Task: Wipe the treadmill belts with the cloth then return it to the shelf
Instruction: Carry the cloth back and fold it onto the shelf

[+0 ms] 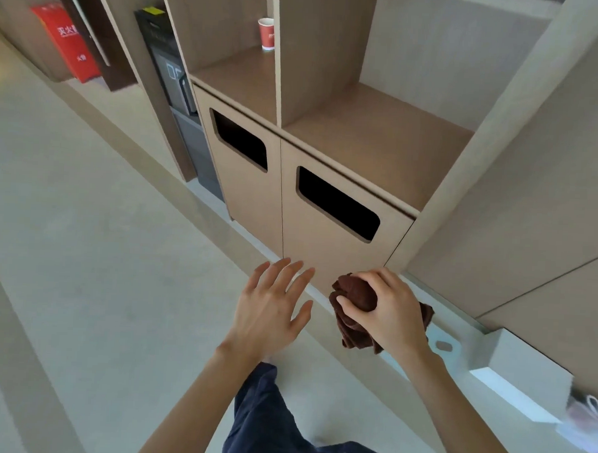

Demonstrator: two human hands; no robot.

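My right hand [391, 309] grips a bunched dark brown cloth [356, 299] in front of the lower cabinet, with folds hanging below the fingers. Just to its left my left hand [270, 304] is held out flat with fingers spread, holding nothing. Above the cabinet doors runs a wooden shelf [383, 154], split by an upright panel into two bays. No treadmill is in view.
Two cabinet doors have dark slot openings [338, 204]. A red paper cup [266, 33] stands in the left bay. A black water dispenser [170, 70] and a red fire-extinguisher box [67, 41] lie further left. Pale floor [84, 251] spreads to the left; my trouser leg [265, 416] shows below.
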